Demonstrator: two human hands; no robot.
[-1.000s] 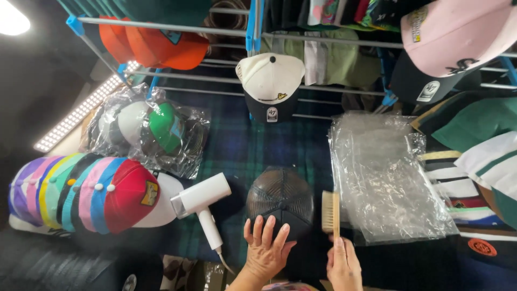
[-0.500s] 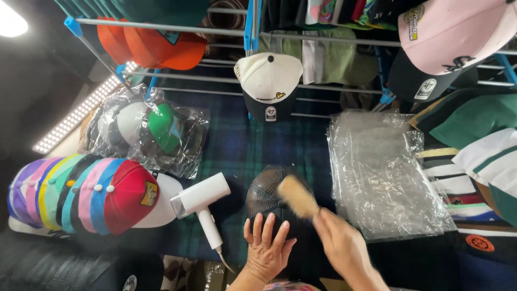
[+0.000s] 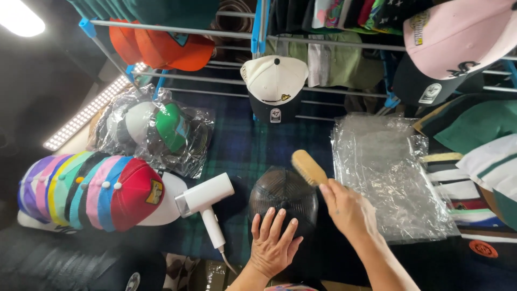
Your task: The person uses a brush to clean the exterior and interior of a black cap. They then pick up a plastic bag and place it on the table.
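Head view looks down on a dark plaid cloth where a dark cap sits dome-up near the lower middle. Left hand lies flat with fingers spread, fingertips pressing the near edge of the cap; it grips nothing, only steadies it. Right hand is closed around the handle end of a wooden brush, fingers wrapped tight about it. The brush's long axis runs on a slant, from the right hand at lower right up toward the upper left, and its free end points away from the person, toward the back-left. The brush head hangs just over the upper right rim of the cap; whether the bristles touch the fabric cannot be told.

Just left of the cap lies a white handheld steamer, its head pointing left and its handle slanting down toward the person. Farther left sits a row of bright caps, nested one inside another, with bagged caps behind them. A crumpled clear plastic bag lies right of the brush. A white and black cap hangs on a rack rail above.
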